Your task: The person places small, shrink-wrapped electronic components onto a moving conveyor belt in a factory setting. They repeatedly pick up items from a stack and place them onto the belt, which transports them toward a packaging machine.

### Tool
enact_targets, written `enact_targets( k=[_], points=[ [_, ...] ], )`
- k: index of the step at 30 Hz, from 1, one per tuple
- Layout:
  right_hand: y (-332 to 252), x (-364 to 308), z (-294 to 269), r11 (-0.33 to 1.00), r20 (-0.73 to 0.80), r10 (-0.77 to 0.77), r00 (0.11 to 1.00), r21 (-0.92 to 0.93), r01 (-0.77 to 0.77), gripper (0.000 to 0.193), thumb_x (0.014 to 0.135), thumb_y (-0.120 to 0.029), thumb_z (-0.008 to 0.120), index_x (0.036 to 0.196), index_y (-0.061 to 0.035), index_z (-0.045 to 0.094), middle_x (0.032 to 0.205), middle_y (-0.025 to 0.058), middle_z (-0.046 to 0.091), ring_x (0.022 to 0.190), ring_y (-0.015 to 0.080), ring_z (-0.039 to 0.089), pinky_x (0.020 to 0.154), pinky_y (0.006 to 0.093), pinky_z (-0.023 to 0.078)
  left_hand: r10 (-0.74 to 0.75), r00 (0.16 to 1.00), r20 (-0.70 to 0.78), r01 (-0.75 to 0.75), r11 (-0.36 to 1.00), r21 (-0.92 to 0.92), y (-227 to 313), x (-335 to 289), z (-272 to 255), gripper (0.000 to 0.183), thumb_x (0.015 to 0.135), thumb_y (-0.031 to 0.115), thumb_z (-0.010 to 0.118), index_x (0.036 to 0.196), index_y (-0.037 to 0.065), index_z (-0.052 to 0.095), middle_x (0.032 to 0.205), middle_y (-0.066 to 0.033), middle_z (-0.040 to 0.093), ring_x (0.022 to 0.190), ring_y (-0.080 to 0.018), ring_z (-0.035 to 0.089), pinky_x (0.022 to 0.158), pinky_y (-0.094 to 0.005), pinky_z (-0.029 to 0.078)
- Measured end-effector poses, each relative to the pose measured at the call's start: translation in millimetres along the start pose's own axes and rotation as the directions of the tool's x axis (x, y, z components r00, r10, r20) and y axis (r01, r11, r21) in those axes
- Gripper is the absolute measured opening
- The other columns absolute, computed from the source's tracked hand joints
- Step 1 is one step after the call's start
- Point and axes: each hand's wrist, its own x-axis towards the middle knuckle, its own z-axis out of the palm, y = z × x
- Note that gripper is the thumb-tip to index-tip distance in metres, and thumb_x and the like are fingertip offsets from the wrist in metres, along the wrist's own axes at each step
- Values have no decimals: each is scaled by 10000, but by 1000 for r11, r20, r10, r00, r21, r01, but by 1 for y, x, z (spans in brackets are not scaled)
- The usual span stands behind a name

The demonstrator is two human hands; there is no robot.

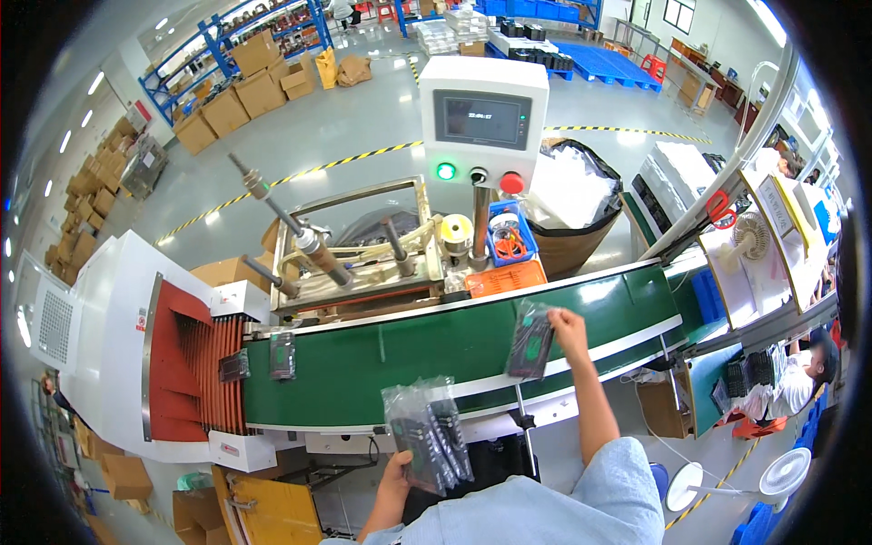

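"Reporting on the right hand [569,332]: fingertips together, clamped on the upper corner of a bagged pack [530,343]."

"Where is that pack?"

"Over the belt [363,363], by its near edge. Whether it touches, I cannot tell."

"Risk?"

"Held by one corner only, it could swing and land skewed, with loose film overhanging the edge."

"Left hand [397,470]?"

"Fingers closed on the lower left side of a bunch [440,445] of similar packs, at the belt's near edge; some fingers are hidden. Slick film could let the outer packs slide free and drop below the belt."

"And the far left?"

"One flat pack [282,356] lies on the belt; a second pack [234,366] lies at the red curtain [232,400]. Its film might snag on the strips, causing a pile-up."
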Motion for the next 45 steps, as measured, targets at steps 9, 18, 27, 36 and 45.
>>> enact_targets(
  k=[9,18,27,36,45],
  points=[
    [101,105,47,912,3,114,993,-398,-104,324,826,-294,580,787,23,638,669,70,615,591,150,538,579,320,424,35,998,-46,-43,985,-170,-16,-25,0,554,640,153,659,1146,-10,502,1046,-153,600,942,-294,600,831,-436,498],
    [80,57,146,808,37,-64,997,-584,73,315,815,-321,597,906,-21,627,856,205,533,733,372,557,667,445,445,202,974,-104,-221,947,-232,-22,-43,1,535,624,133,655,1117,-26,522,1031,-172,607,920,-311,608,828,-447,502],
    [69,-50,154,1000,541,15,841,-1,-16,308,841,-237,608,1047,-12,560,793,31,589,629,138,528,583,258,449,238,960,-145,-264,944,-198,-15,-51,1,508,629,161,653,1091,-18,545,1003,-153,621,885,-300,618,810,-436,508],
    [-44,-184,112,885,880,286,378,-91,-457,267,917,-203,495,1089,-6,550,907,13,573,665,70,493,558,209,412,211,972,-106,-225,964,-141,-2,-76,15,507,636,180,658,1088,-19,543,993,-148,622,876,-275,621,810,-410,505],
    [-76,-226,133,983,951,163,263,-135,-124,455,879,-351,555,1194,-26,512,930,22,586,804,77,505,672,221,418,155,984,-93,-166,978,-130,1,-108,-9,506,662,172,648,1115,-19,527,1011,-144,618,898,-263,616,822,-404,499]
  ],
)
